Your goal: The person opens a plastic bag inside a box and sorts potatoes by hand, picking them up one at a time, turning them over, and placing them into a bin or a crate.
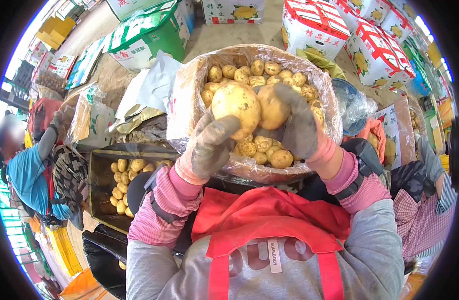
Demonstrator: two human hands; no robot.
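Observation:
Both hands wear dirty grey and pink gloves and are raised over a plastic-lined box (189,77) of potatoes (263,144). My left hand (212,145) grips a large pale potato (237,106), its thumb across the lower part. My right hand (302,125) is closed round a second, browner potato (273,107), with fingers over its upper right side. The two held potatoes touch or nearly touch, side by side. Most fingers behind them are hidden.
A dark crate (102,187) with potatoes stands at the lower left. Beyond are a green box (159,45) and white-and-red cartons (314,32). A blue basket (344,90) is right of the box. A person in blue (32,175) sits left, another person (419,215) right.

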